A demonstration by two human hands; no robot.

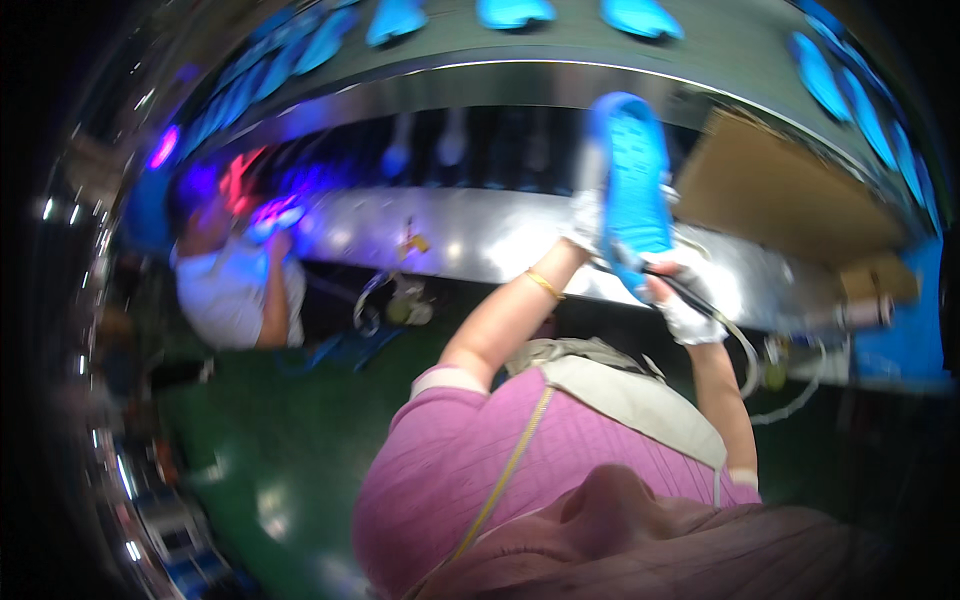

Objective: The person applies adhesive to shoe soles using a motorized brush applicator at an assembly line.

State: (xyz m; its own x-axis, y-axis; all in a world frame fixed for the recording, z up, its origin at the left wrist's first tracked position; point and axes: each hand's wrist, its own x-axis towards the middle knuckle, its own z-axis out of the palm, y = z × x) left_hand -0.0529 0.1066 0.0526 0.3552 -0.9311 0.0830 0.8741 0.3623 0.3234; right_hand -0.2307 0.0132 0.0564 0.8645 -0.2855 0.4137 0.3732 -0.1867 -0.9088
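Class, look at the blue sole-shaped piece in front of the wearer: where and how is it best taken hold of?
Probably across its lower middle, by the long edges, coming from the left: the blue sole-shaped piece is long and narrow, pointing away from the wearer, and the left hand is at that edge. The right hand, with a dark-handled tool, occupies the near end's right.

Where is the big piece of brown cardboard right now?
In the head view, the big cardboard piece is toward the upper right, just right of the blue sole in the left hand.
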